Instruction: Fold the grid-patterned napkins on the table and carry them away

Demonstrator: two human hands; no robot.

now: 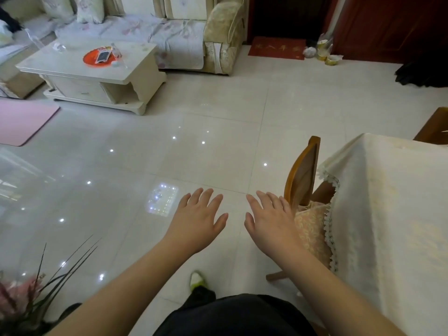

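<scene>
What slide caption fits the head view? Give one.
Both empty hands, left hand and right hand, outstretched above the tiled floor.

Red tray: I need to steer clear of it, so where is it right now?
In the head view the red tray sits far upper left, on the white coffee table in front of the sofa, with a clear bottle at its right edge.
</scene>
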